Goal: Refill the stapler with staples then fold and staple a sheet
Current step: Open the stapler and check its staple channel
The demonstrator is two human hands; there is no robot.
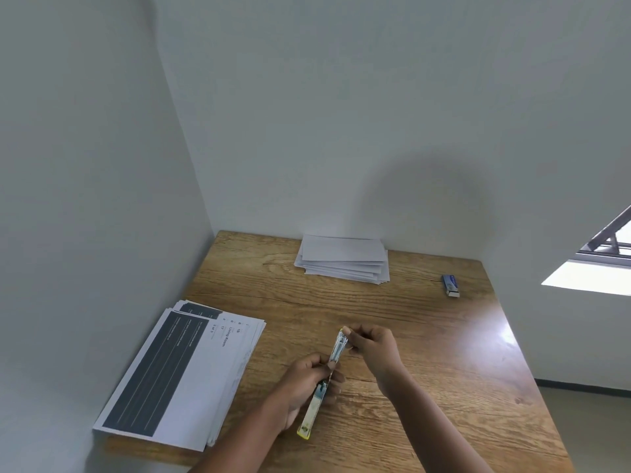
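Note:
The stapler is a slim white and yellow one, swung open into one long line above the wooden table. My left hand grips its middle near the hinge. My right hand pinches the far end, where the metal staple channel shows. Whether a staple strip sits between those fingers is too small to tell. A small blue staple box lies at the table's far right. Printed sheets with a dark band are stacked at the left edge.
A pile of folded white sheets rests against the back wall. Walls close the table on the left and behind. The table's right edge drops to the floor, and a window is at the right.

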